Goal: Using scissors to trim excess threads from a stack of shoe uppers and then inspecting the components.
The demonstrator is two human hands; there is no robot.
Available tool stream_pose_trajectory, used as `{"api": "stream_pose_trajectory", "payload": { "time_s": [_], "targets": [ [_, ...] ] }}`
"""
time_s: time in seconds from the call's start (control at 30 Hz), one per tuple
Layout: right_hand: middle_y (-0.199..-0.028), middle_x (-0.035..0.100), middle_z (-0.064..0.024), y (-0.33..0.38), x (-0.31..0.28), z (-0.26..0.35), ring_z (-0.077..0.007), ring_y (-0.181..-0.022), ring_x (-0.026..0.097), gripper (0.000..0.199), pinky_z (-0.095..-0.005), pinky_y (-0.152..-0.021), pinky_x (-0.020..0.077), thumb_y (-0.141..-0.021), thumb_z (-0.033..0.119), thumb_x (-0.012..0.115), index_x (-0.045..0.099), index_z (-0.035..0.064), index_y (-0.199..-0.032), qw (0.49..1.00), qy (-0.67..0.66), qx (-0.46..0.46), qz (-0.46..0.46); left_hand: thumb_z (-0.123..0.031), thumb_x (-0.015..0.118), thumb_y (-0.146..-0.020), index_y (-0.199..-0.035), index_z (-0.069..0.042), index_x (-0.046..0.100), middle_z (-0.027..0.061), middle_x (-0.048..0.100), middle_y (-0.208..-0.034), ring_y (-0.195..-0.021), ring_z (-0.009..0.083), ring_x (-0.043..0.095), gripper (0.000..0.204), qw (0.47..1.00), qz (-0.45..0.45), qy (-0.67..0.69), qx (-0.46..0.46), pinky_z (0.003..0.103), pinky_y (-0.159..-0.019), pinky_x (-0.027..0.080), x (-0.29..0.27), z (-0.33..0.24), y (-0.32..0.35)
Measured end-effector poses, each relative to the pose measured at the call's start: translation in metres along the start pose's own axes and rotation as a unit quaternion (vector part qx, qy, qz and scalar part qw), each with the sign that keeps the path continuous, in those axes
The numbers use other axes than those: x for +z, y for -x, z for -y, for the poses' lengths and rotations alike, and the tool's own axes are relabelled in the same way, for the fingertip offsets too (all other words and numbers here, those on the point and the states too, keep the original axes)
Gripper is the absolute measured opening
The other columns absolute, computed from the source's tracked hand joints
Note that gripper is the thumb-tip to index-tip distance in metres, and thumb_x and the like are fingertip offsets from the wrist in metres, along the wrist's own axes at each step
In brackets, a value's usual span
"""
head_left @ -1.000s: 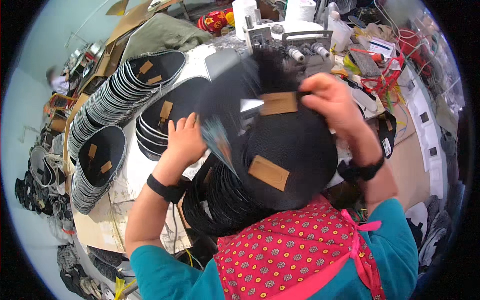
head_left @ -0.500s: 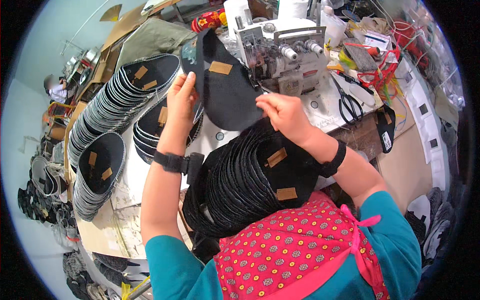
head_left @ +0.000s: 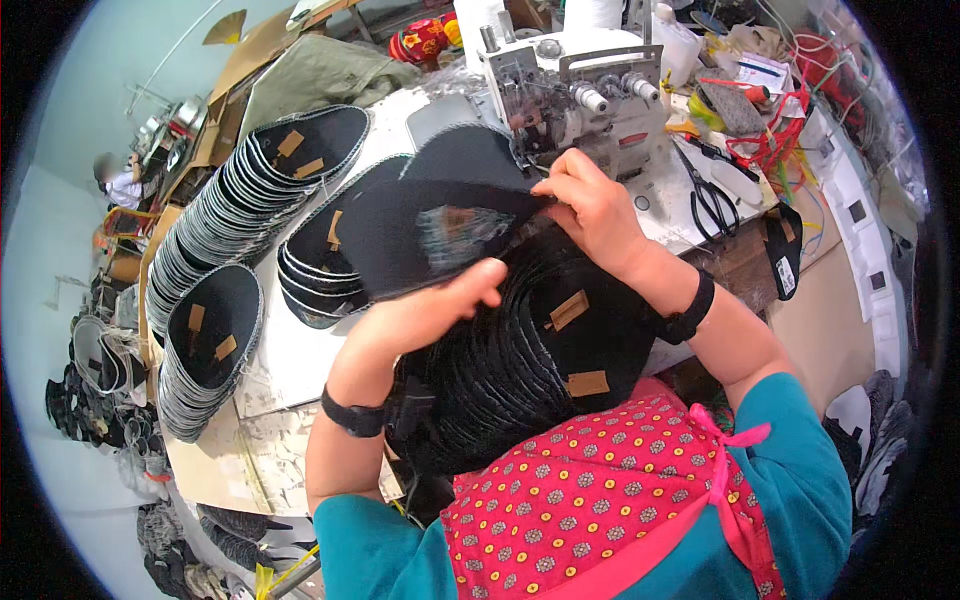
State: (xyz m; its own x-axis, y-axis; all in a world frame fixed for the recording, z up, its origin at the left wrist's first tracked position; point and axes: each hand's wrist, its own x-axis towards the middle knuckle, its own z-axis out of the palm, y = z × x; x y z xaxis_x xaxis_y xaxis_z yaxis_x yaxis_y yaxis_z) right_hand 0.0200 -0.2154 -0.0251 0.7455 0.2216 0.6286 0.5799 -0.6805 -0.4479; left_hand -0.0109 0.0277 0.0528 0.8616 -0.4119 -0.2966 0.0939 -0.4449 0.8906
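Observation:
A curved black fabric piece is stretched in front of the sewing machine, its printed patch smeared by motion. My right hand pinches the right end of this piece, close to the machine's needle area. Along the near edge lies my left hand, touching the fabric; most of its fingers are hidden or blurred, so its grip cannot be made out. Just below both hands, a thick stack of similar black pieces with tan labels rests against my lap.
To the left stand a long row of edge-stitched black pieces, a shorter stack and a few more on the white table. Black scissors lie right of the machine, near tangled red cords.
The held piece has dropped from upright to a lower, tilted position. My left hand has moved from its upper left side down to its near edge; my right hand still pinches the right end.

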Motion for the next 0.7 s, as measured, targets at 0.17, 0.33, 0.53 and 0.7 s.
{"api": "stream_pose_trajectory", "payload": {
  "time_s": [0.17, 0.33, 0.53, 0.7],
  "targets": [
    [-0.081, 0.063, -0.0111, -0.01, -0.019, 0.021, -0.0211, -0.058, 0.063, 0.02, -0.0345, -0.053, 0.0488, -0.084, -0.001, 0.073, 0.066, 0.0026, -0.103, 0.962, -0.245, 0.072, 0.097, 0.008, 0.05, -0.092, -0.117, 0.003, 0.065, 0.0069, 0.074, -0.095, -0.085, 0.0162, 0.068, 0.029, 0.921, -0.09, -0.151, 0.348, 0.028, -0.079, 0.053, 0.009, 0.028, -0.035],
    [-0.072, 0.063, -0.0103, -0.005, -0.039, 0.047, -0.0146, -0.049, 0.059, 0.015, -0.0305, -0.046, 0.0446, -0.089, 0.001, 0.071, 0.067, 0.0015, -0.104, 0.967, -0.239, 0.061, 0.059, 0.012, 0.053, -0.088, -0.11, 0.003, 0.068, 0.008, 0.073, -0.09, -0.085, 0.0154, 0.068, 0.028, 0.986, 0.005, -0.047, 0.161, 0.029, -0.075, 0.053, -0.015, 0.026, -0.031],
    [-0.076, 0.065, -0.0158, -0.006, -0.012, 0.029, -0.0263, -0.051, 0.062, 0.015, -0.0365, -0.049, 0.0476, -0.089, 0.003, 0.07, 0.064, 0.0017, -0.103, 0.986, -0.166, -0.005, 0.016, 0.006, 0.075, -0.071, -0.116, 0.002, 0.055, 0.014, 0.06, -0.103, -0.101, 0.0271, 0.062, 0.05, 0.817, -0.346, -0.356, 0.293, 0.036, -0.09, 0.05, -0.009, 0.013, -0.044],
    [-0.072, 0.064, -0.0175, -0.013, 0.007, 0.028, -0.0291, -0.055, 0.065, 0.011, -0.0378, -0.051, 0.0495, -0.091, 0.006, 0.068, 0.063, 0.0019, -0.1, 0.977, -0.17, 0.12, 0.048, 0.005, 0.077, -0.067, -0.128, 0.002, 0.046, 0.0175, 0.055, -0.111, -0.104, 0.03, 0.059, 0.068, 0.852, -0.322, -0.284, 0.299, 0.04, -0.095, 0.049, -0.019, 0.023, -0.077]
  ]
}}
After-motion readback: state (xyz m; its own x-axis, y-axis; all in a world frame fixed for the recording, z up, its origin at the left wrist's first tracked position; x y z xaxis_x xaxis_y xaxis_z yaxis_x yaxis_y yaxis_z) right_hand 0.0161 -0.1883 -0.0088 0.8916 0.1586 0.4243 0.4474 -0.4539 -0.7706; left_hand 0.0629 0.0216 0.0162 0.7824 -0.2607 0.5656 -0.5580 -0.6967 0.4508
